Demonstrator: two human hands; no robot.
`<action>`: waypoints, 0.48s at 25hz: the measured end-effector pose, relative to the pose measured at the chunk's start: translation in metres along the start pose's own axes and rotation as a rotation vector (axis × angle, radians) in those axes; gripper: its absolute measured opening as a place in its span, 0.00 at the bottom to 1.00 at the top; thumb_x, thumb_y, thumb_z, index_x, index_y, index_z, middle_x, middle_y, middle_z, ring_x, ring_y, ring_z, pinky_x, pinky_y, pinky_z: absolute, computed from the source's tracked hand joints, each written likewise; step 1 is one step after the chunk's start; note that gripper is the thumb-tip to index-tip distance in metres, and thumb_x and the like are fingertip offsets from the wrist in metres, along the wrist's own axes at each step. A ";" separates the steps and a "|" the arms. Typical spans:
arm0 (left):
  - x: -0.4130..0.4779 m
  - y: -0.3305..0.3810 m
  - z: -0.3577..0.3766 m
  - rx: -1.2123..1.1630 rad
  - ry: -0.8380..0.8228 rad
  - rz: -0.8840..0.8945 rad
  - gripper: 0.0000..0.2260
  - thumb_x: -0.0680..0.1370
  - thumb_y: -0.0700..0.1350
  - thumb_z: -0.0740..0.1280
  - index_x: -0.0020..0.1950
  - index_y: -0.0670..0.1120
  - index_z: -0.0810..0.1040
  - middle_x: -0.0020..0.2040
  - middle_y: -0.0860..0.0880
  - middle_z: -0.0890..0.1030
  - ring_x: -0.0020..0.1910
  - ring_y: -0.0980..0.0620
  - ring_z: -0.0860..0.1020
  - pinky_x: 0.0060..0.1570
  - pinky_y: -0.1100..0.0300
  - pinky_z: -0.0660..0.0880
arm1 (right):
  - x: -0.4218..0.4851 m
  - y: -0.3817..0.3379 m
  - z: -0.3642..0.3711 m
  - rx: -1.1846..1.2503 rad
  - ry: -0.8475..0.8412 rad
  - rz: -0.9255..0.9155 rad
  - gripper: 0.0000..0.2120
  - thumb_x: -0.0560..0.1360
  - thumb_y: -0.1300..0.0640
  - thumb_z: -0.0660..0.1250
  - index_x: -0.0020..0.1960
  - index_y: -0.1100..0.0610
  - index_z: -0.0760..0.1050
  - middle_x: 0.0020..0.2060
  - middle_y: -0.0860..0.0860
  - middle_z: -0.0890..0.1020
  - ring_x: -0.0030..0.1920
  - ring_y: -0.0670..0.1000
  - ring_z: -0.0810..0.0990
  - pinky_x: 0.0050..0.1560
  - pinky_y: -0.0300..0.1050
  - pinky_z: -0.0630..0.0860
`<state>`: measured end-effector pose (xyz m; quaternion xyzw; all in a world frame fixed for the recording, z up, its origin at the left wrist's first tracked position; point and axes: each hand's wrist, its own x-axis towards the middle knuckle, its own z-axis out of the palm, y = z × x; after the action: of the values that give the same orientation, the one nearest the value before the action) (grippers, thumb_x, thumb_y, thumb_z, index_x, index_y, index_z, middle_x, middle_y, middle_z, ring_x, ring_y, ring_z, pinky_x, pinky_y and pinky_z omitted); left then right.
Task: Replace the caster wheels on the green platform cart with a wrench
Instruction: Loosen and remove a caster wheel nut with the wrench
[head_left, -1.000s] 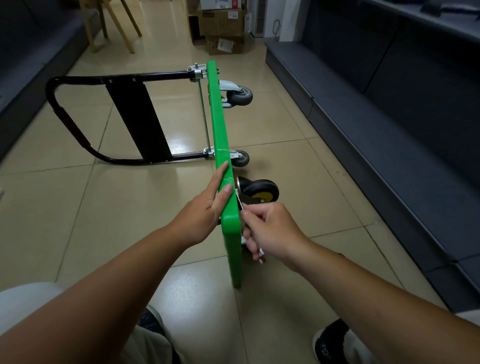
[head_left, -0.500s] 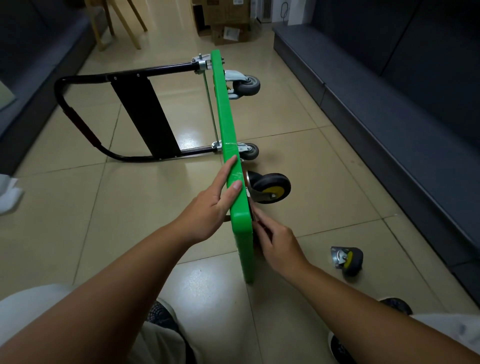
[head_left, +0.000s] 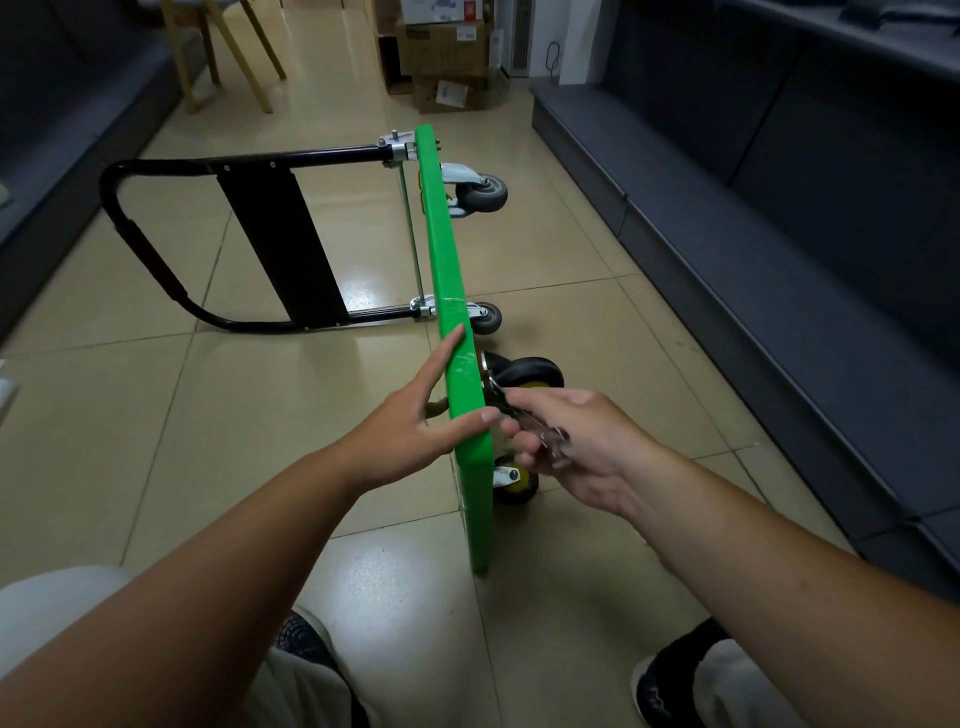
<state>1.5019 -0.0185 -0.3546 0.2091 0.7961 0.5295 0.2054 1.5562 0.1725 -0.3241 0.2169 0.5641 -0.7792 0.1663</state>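
The green platform cart (head_left: 447, 270) stands on its long edge on the tiled floor, its black handle (head_left: 156, 260) folded out to the left. My left hand (head_left: 415, 426) steadies the upper edge with straight fingers and the thumb across the green rim. My right hand (head_left: 576, 447) grips a metal wrench (head_left: 524, 415) whose head sits at the base of a black and yellow caster (head_left: 530, 371) on the cart's underside. A second yellow-hubbed caster (head_left: 514, 486) shows below my right hand. Two grey casters (head_left: 485, 195) (head_left: 487, 318) sit farther along.
Dark grey stepped benches (head_left: 727, 249) run along the right, and another (head_left: 47, 171) lines the left. Cardboard boxes (head_left: 447, 57) and wooden chair legs (head_left: 228, 57) stand at the far end. My knees and shoes lie at the bottom edge.
My right hand rose from flat against the cart's underside and now grips the wrench at the caster. The camera tilted, so the loose caster on the floor is out of sight.
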 end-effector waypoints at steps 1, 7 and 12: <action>0.000 0.000 0.000 0.000 -0.001 0.003 0.39 0.75 0.63 0.71 0.76 0.76 0.48 0.78 0.61 0.61 0.71 0.50 0.73 0.68 0.44 0.74 | -0.001 -0.003 0.007 -0.029 -0.018 -0.005 0.10 0.80 0.59 0.67 0.55 0.66 0.80 0.32 0.54 0.79 0.26 0.47 0.73 0.28 0.41 0.73; -0.002 -0.001 0.001 -0.041 -0.015 -0.011 0.37 0.76 0.61 0.68 0.76 0.76 0.48 0.75 0.67 0.60 0.73 0.49 0.71 0.68 0.44 0.74 | 0.000 0.015 0.002 -0.249 -0.063 -0.129 0.11 0.81 0.58 0.67 0.62 0.57 0.80 0.31 0.56 0.78 0.26 0.51 0.74 0.27 0.44 0.75; -0.002 -0.003 0.002 -0.034 0.037 -0.002 0.37 0.75 0.59 0.70 0.76 0.74 0.50 0.78 0.61 0.62 0.72 0.53 0.71 0.69 0.46 0.73 | 0.031 0.081 -0.019 -0.604 -0.019 -0.507 0.21 0.83 0.59 0.63 0.74 0.47 0.71 0.46 0.44 0.85 0.41 0.45 0.82 0.42 0.38 0.78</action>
<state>1.5048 -0.0188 -0.3579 0.1951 0.7909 0.5465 0.1945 1.5733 0.1653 -0.4109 0.0048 0.8022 -0.5963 0.0300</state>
